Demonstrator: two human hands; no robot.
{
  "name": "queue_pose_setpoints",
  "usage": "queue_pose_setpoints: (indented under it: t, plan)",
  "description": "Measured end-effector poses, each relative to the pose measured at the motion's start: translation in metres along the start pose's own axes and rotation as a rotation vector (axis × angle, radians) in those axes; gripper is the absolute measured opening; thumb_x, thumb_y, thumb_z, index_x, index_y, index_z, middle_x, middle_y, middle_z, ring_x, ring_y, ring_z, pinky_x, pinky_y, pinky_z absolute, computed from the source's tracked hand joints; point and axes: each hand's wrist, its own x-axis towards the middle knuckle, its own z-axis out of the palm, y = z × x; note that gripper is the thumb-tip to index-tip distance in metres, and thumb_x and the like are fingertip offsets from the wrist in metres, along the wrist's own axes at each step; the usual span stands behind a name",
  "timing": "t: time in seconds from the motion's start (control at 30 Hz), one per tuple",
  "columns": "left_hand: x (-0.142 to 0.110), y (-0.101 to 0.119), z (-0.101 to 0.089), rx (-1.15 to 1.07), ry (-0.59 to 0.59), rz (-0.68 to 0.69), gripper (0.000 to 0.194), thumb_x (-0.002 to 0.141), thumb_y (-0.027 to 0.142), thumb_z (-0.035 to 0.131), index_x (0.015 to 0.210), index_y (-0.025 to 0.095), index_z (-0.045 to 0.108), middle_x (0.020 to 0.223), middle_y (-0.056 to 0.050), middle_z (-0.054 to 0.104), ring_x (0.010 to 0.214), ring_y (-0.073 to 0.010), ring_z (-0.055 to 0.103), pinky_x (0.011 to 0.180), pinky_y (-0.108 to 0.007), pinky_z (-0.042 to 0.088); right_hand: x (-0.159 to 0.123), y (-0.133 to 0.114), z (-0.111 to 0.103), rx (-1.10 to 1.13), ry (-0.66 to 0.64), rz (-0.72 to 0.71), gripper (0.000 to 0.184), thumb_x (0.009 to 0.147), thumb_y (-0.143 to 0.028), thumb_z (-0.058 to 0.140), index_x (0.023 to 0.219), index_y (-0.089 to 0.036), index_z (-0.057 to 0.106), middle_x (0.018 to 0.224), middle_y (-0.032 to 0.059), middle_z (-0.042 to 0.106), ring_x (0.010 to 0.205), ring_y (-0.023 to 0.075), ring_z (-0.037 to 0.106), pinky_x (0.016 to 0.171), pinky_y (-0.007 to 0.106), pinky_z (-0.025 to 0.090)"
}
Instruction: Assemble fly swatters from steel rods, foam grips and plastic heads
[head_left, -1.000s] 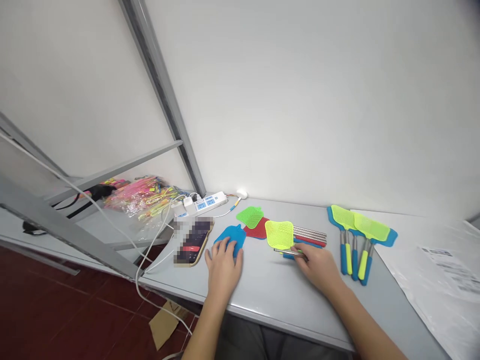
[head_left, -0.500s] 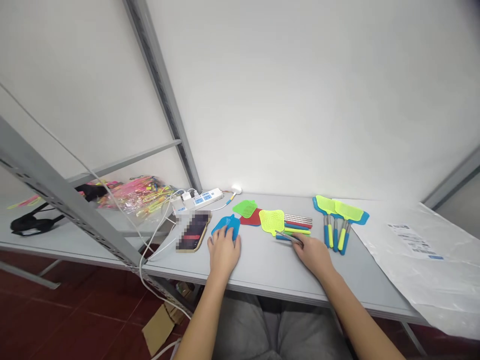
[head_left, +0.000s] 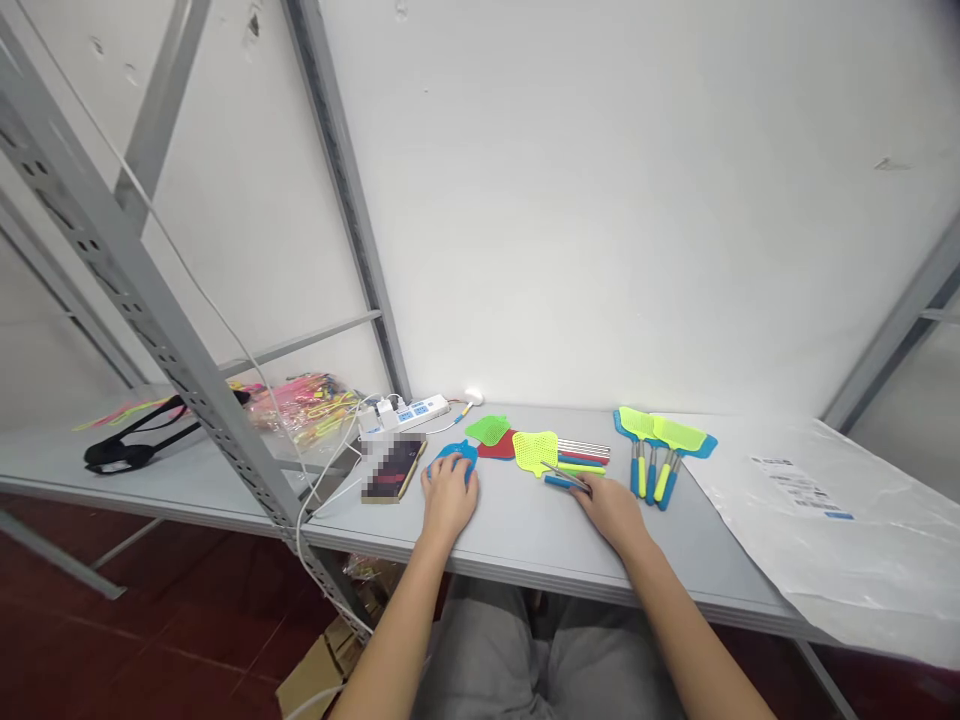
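Observation:
My left hand [head_left: 449, 492] lies on a blue fly swatter head [head_left: 462, 450], its fingers bent and somewhat apart over the mesh, with the thumb out to the side. My right hand [head_left: 611, 510] is closed around a thin metal swatter rod [head_left: 559, 471] that points left toward the yellow swatter head [head_left: 535, 453]. A blue grip [head_left: 556, 483] shows just under the rod; whether it is held or resting on the table I cannot tell. Red [head_left: 496, 444] and green swatter heads [head_left: 487, 430] overlap behind. Several loose handles [head_left: 585, 460] with metal rods and coloured grips lie beyond my right hand.
Fly swatters with handles fitted [head_left: 667, 440] are fanned at right, beside white plastic sheeting [head_left: 840, 530]. A phone [head_left: 394, 470] and power strip [head_left: 416, 411] lie left. White cables [head_left: 301, 530] hang by a metal post [head_left: 150, 300]. Bagged colourful items [head_left: 307, 405] sit on the neighbouring shelf.
The camera view has tilted up and shifted slightly. My left hand stays on the blue swatter head. My right hand still holds the rod, its tip now nearer the yellow head.

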Motion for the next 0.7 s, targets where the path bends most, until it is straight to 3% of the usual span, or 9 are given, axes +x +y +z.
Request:
queue_pose_setpoints:
  t: [0.13,0.23,0.37,0.47,0.57,0.7]
  plan:
    - [0.024,0.006,0.009,-0.026,-0.026,0.022,0.032,0.095,0.031,0.039,0.116,0.022,0.061,0.125,-0.01,0.058,0.115,-0.0263,0.049,0.097,-0.041,0.04,0.006,-0.004,0.004,0.019,0.004,-0.024,0.025,0.092,-0.03,0.049,0.111,-0.024,0.064,0.092,0.0049,0.074,0.083,0.0218,0.068,0.06,0.026,0.035]
    - [0.067,0.012,0.024,-0.03,-0.095,0.065,0.034,0.095,0.035,0.04,0.121,0.022,0.057,0.128,-0.01,0.056,0.118,-0.026,0.048,0.094,-0.037,0.042,0.004,-0.004,0.008,0.048,-0.007,-0.062,0.026,0.092,-0.028,0.047,0.112,-0.025,0.063,0.094,0.0033,0.074,0.085,0.0218,0.068,0.062,0.027,0.037]
    - [0.135,0.015,0.046,0.004,-0.194,0.109,0.041,0.091,0.04,0.047,0.127,0.021,0.052,0.13,-0.013,0.055,0.122,-0.0311,0.044,0.096,-0.043,0.038,-0.003,0.002,0.011,0.095,-0.051,-0.101,0.027,0.086,-0.024,0.05,0.11,-0.028,0.064,0.095,-0.0002,0.074,0.084,0.0195,0.068,0.068,0.027,0.043]
    - [0.168,0.011,0.061,0.047,-0.239,0.118,0.045,0.089,0.044,0.049,0.127,0.019,0.051,0.125,-0.016,0.058,0.121,-0.0343,0.044,0.097,-0.049,0.033,-0.006,0.004,0.014,0.162,-0.071,-0.106,0.026,0.085,-0.023,0.048,0.104,-0.029,0.065,0.085,-0.0021,0.073,0.074,0.0173,0.068,0.065,0.027,0.045]
    - [0.178,0.006,0.074,0.079,-0.294,0.138,0.044,0.088,0.047,0.051,0.122,0.019,0.055,0.118,-0.016,0.062,0.117,-0.0345,0.047,0.097,-0.048,0.032,-0.006,0.0,0.017,0.217,-0.073,-0.145,0.026,0.084,-0.021,0.046,0.1,-0.029,0.065,0.082,-0.0025,0.072,0.069,0.0171,0.067,0.063,0.027,0.046]
    - [0.173,0.009,0.089,0.097,-0.323,0.158,0.043,0.088,0.051,0.05,0.116,0.02,0.059,0.114,-0.015,0.062,0.117,-0.0335,0.047,0.098,-0.047,0.031,-0.008,-0.005,0.022,0.219,-0.074,-0.24,0.026,0.081,-0.018,0.045,0.094,-0.029,0.064,0.079,-0.0027,0.071,0.064,0.0166,0.065,0.059,0.026,0.046]
